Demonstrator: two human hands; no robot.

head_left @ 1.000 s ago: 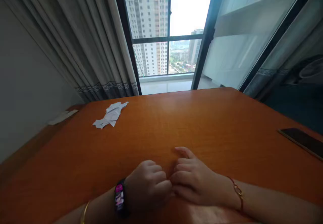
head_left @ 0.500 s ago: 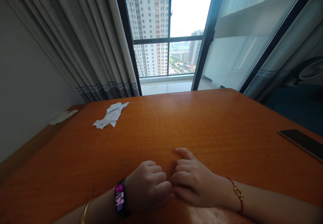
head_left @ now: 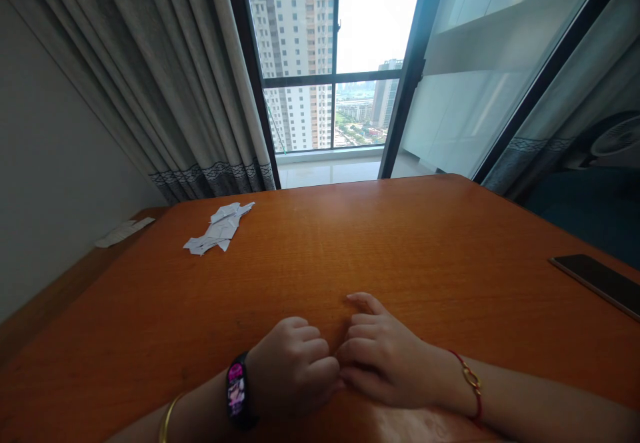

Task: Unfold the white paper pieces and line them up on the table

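Tbh nothing's shifting since a second ago: left hand [head_left: 295, 366] is staying balled against the loosely curled right hand [head_left: 387, 356], nothing visible in either, so the white paper [head_left: 223, 228] is lying untouched far left on the worktop [head_left: 400, 243].

Wristband scrn [head_left: 236, 390]: glowing pink/wht, marks being too sm. to read
Paper scraps [head_left: 221, 228]: showing no legible txt
Phone [head_left: 603, 283]: showing no legible txt

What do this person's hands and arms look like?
Left hand: black wristband with a lit pink-patterned screen, thin gold bangle further up. Right hand: red cord bracelet with a gold link. No sleeves or gloves show.
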